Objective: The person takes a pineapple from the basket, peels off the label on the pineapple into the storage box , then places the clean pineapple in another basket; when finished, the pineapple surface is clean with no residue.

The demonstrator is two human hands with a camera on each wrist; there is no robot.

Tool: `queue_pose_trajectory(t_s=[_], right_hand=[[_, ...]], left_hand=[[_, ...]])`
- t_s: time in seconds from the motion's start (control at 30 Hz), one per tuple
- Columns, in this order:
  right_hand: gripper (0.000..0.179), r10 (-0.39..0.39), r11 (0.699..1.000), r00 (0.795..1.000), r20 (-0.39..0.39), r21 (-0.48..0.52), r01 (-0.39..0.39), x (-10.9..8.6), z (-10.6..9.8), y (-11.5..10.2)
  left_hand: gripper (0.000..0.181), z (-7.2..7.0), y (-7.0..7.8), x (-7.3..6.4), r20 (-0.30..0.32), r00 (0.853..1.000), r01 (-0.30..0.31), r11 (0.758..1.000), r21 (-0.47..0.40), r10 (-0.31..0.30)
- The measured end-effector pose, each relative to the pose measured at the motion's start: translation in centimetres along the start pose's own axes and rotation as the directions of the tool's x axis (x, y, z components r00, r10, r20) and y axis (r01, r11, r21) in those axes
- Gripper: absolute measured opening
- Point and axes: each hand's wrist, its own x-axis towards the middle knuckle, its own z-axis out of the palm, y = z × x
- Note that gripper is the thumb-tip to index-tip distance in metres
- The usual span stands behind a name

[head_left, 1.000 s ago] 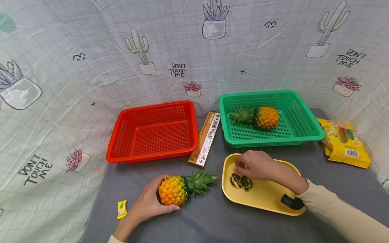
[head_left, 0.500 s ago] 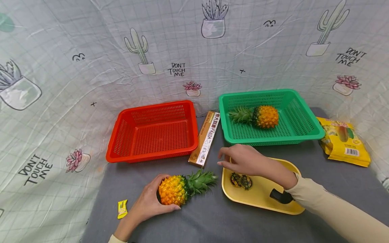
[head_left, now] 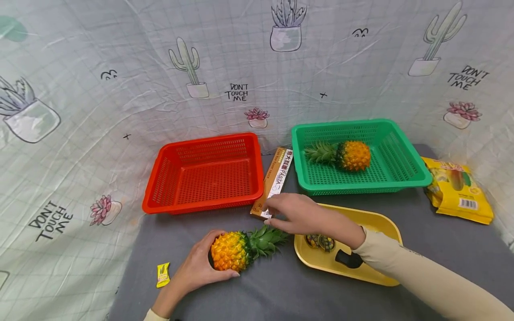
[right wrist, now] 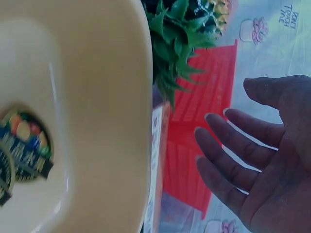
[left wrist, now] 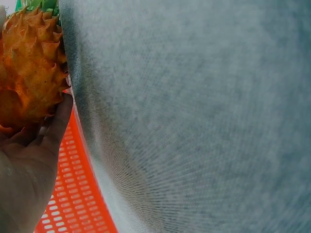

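Note:
My left hand (head_left: 196, 263) grips the rounded base of a yellow-orange pineapple (head_left: 229, 252), which lies on its side on the grey cloth. Its green crown points right. In the left wrist view, the fingers (left wrist: 58, 124) bend around the spiky fruit (left wrist: 31, 68). My right hand (head_left: 299, 215) holds nothing and hovers near the crown and the lower end of a long pasta box (head_left: 277, 176). In the right wrist view its fingers (right wrist: 243, 145) are spread and loosely bent. Below the right forearm lies a yellow tray (head_left: 361, 274) with two round dark badges (head_left: 321, 242), partly hidden.
A red basket (head_left: 201, 207) stands at the back left. At the back right, a green basket (head_left: 365, 183) holds another pineapple (head_left: 355, 156). A yellow snack bag (head_left: 459, 191) lies at far right, and a small yellow packet (head_left: 163, 274) by the left wrist.
My right hand has moved left from above the badges on the tray, past its rim, to beside the pasta box's lower end. The left hand and its pineapple have stayed put.

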Motion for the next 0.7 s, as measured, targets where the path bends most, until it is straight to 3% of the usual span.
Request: queue_pose_trajectory(t_s=[0.27, 0.7], right_hand=[[0.039, -0.065, 0.998, 0.998, 0.008, -0.002, 0.065, 1.7, 1.7, -1.0], [0.067, -0.046, 0.999, 0.991, 0.128, 0.010, 0.045, 3.4, 3.5, -2.1]], left_hand=[[0.096, -0.1, -0.1, -0.1, 0.018, 1.000, 0.006, 1.000, -0.007, -0.005], [0.097, -0.2, 0.1, 0.2, 0.036, 0.999, 0.019, 1.000, 0.000, -0.019]])
